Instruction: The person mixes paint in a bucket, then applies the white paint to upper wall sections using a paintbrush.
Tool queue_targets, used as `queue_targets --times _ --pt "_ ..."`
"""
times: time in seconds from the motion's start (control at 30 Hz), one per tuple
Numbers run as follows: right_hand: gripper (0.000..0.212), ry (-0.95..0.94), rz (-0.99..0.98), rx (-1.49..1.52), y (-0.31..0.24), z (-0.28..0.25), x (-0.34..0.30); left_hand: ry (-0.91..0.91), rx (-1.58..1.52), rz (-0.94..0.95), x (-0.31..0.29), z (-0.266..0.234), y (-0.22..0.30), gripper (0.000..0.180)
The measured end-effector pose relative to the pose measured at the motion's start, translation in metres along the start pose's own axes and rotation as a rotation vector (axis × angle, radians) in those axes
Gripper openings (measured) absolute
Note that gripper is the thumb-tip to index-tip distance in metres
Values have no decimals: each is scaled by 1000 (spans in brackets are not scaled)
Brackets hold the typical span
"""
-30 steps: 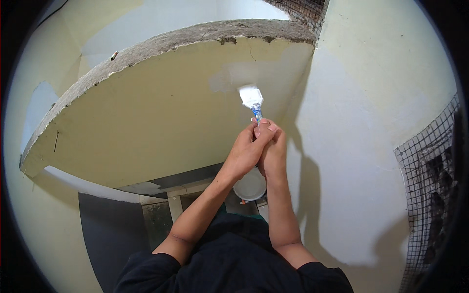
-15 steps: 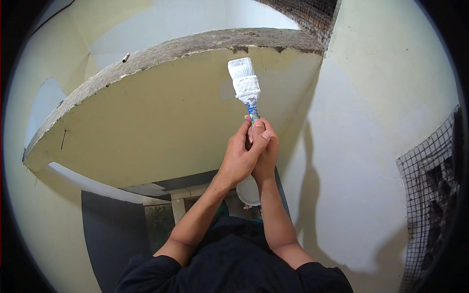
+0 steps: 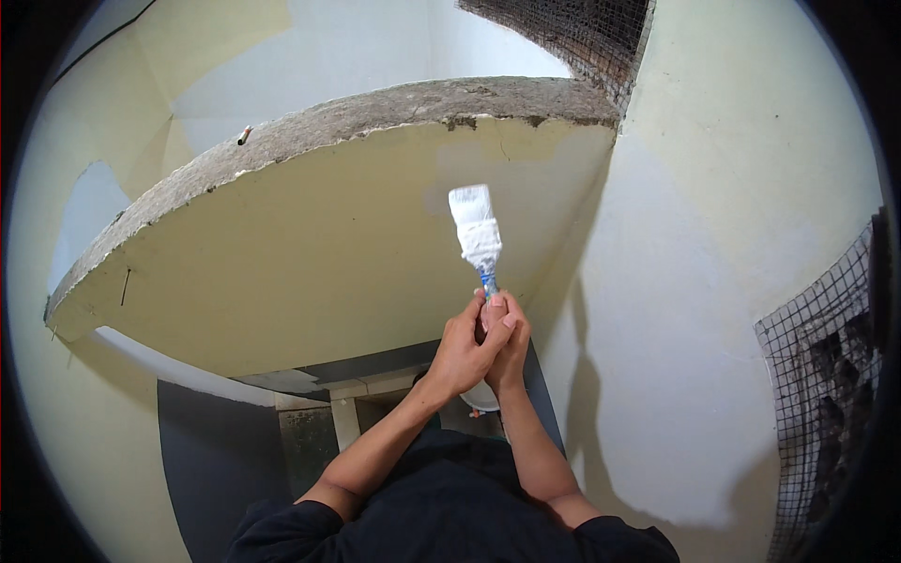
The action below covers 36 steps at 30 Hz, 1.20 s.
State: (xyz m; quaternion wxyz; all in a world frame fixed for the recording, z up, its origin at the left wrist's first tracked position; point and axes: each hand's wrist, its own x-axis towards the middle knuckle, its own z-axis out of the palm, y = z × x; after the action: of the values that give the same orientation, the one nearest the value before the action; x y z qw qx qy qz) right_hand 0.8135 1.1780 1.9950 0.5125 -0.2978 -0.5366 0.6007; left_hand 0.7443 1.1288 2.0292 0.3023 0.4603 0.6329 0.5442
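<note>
A flat paintbrush [image 3: 478, 230] coated in white paint points up and away from me, its bristles in front of the pale yellow wall panel [image 3: 310, 253]. Both hands are closed together around its handle, of which a blue part shows above the fingers. My left hand [image 3: 462, 349] wraps it from the left side, and my right hand [image 3: 510, 349] from the right, thumbs near each other. Whether the bristles touch the panel I cannot tell. Behind and above the brush, a patch of lighter, whitish paint covers the panel's upper right part.
A rough concrete ledge [image 3: 366, 111] curves along the panel's top, with a small stub [image 3: 244, 135] on it. A nail [image 3: 125, 287] sticks out at left. Wire mesh [image 3: 821, 375] covers an opening on the right wall [image 3: 676, 357]. Below my hands a white bucket [image 3: 481, 401] is partly hidden.
Both hands and the paintbrush have moved down, toward me, away from the ledge. More light paint shows on the panel near the upper right. The view has tilted slightly upward.
</note>
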Motion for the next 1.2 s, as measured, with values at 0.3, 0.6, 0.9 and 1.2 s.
queue_targets --times 0.3,0.6,0.9,1.2 --pt "29 -3 -122 79 -61 17 55 -56 -75 97 45 -10 66 74" --pt "29 7 -111 113 -45 10 81 -86 -87 81 69 -4 70 75" --pt "30 50 -80 -4 -15 1 105 -68 -26 2 103 10 31 76" --pt "30 67 -119 -15 -39 -20 105 -73 -11 135 97 27 51 73"
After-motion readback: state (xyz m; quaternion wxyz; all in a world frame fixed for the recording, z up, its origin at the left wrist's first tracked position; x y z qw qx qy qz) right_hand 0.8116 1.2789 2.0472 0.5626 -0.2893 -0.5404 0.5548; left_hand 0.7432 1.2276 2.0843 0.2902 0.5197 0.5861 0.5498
